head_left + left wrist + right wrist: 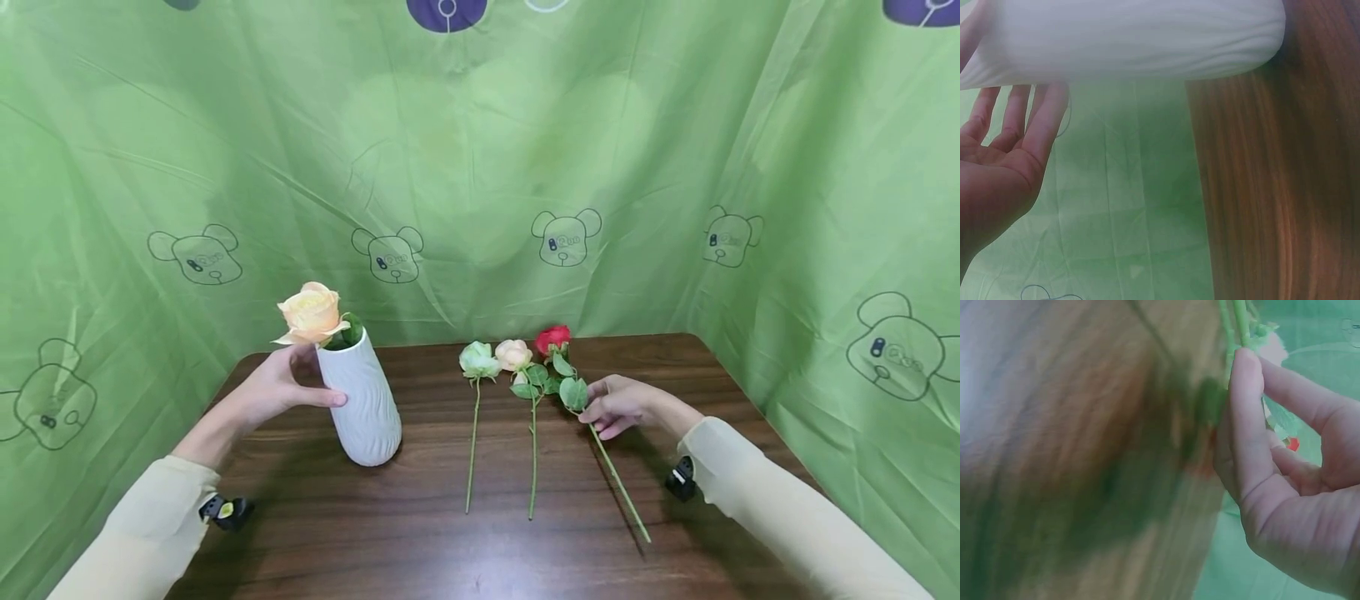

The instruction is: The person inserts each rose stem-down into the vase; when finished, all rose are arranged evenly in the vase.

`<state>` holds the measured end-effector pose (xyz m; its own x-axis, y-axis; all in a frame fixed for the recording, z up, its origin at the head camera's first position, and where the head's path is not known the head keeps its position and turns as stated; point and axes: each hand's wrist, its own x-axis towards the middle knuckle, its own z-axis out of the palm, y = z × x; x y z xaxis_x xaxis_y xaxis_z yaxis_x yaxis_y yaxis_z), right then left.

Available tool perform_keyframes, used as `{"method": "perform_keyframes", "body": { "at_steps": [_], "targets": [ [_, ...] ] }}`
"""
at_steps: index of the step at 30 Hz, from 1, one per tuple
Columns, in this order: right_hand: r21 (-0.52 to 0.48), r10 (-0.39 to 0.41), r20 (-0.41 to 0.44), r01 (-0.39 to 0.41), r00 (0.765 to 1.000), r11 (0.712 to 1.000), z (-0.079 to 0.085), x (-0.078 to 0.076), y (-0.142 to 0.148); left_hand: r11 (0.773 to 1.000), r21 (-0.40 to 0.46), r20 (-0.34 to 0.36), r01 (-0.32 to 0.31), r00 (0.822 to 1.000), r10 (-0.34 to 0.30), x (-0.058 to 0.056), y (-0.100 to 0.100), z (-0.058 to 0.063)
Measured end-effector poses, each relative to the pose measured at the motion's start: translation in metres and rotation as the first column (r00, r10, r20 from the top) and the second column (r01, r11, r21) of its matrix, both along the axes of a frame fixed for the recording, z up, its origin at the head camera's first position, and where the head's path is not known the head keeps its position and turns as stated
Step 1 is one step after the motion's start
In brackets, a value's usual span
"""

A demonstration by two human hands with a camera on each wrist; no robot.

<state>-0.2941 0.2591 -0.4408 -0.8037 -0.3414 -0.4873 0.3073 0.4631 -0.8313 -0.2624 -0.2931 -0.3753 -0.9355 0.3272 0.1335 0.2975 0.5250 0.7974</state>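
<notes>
My left hand (272,390) holds a white vase (366,412) near its mouth, thumb on the front and fingers around the back. The vase leans to the left, with its wavy ridged side facing me. A pale orange rose (311,312) stands in it, its bloom and a leaf above the rim and its stem hidden inside. In the left wrist view the vase (1147,37) crosses above the palm. With thumb and fingers, my right hand (626,406) pinches the stem of a red rose (553,337) just below its leaves. The lower stem slants towards me over the table.
Left of the red rose, a pale green rose (478,360) and a light pink rose (513,355) lie on the brown wooden table (427,542), stems pointing towards me. Green curtains (480,167) with bear outlines hang behind and at both sides.
</notes>
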Motion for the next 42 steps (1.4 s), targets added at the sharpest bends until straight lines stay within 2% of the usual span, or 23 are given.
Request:
{"method": "perform_keyframes", "body": {
  "at_steps": [11, 17, 25, 30, 42],
  "targets": [
    [-0.121, 0.038, 0.009, -0.037, 0.999, 0.992, 0.028, 0.000, -0.007, 1.000, 0.025, 0.003, 0.018, 1.000, -0.018, 0.001, 0.000, -0.001],
    [-0.185, 0.007, -0.015, -0.009, 1.000, 0.983, 0.043, 0.004, -0.010, 1.000, 0.026, -0.002, 0.012, 1.000, -0.012, 0.000, -0.001, -0.004],
    [-0.193, -0.019, -0.026, 0.014, 0.999, 0.981, 0.066, 0.006, -0.006, 1.000, 0.008, -0.011, 0.005, 1.000, -0.005, -0.003, -0.002, -0.005],
    [-0.203, -0.016, -0.046, 0.007, 0.999, 0.979, 0.075, 0.011, -0.005, 1.000, -0.003, -0.004, -0.001, 1.000, 0.001, 0.000, -0.004, -0.005],
    [-0.320, -0.072, -0.076, 0.044, 0.994, 0.946, 0.095, 0.017, -0.010, 1.000, -0.004, -0.002, 0.009, 1.000, -0.009, 0.000, -0.002, -0.002]
  ]
}}
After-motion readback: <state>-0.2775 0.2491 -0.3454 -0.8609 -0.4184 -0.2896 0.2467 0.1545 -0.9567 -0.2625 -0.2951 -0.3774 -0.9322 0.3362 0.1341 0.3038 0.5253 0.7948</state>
